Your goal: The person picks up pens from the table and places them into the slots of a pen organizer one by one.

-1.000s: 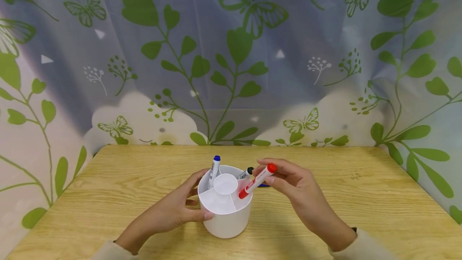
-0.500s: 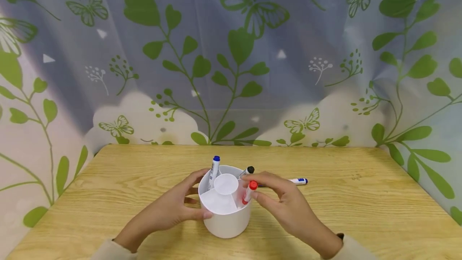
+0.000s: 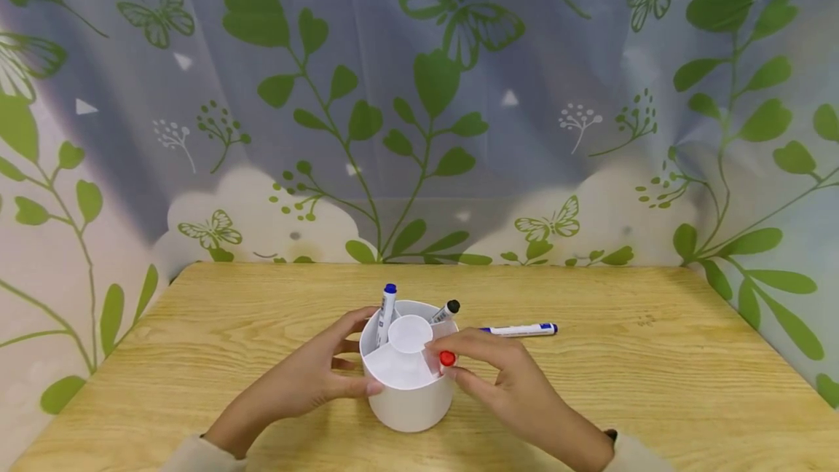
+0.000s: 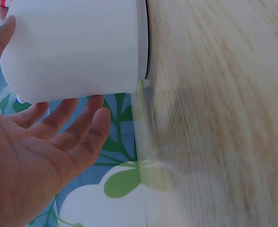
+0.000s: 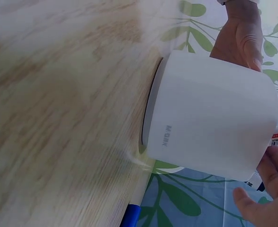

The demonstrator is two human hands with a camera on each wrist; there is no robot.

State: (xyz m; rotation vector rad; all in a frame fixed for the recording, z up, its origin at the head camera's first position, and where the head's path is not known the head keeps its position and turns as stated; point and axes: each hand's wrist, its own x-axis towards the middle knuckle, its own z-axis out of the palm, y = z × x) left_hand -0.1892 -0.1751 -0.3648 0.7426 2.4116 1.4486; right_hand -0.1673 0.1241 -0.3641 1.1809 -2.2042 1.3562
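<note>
A white round pen holder (image 3: 411, 411) with divided compartments stands on the wooden table. My left hand (image 3: 304, 381) holds its left side, thumb at the front and fingers behind; in the left wrist view the fingertips of that hand (image 4: 44, 151) touch the holder's wall. My right hand (image 3: 518, 377) pinches a red-capped marker (image 3: 447, 360) at the top, with its lower part inside the right-hand compartment. A blue-capped marker (image 3: 386, 317) stands in the left rear compartment. The black-capped marker (image 3: 451, 307) leans in the rear right one.
Behind the right hand, a blue-and-white marker (image 3: 524, 330) lies on the wooden table (image 3: 262, 304), its left end close to the holder. A curtain (image 3: 419, 166) with leaves and butterflies hangs at the table's back edge.
The right hand has brought the red marker from a slanted position down into the compartment, more upright, so mostly its cap shows. The left hand and holder stay put. The lying marker is now uncovered.
</note>
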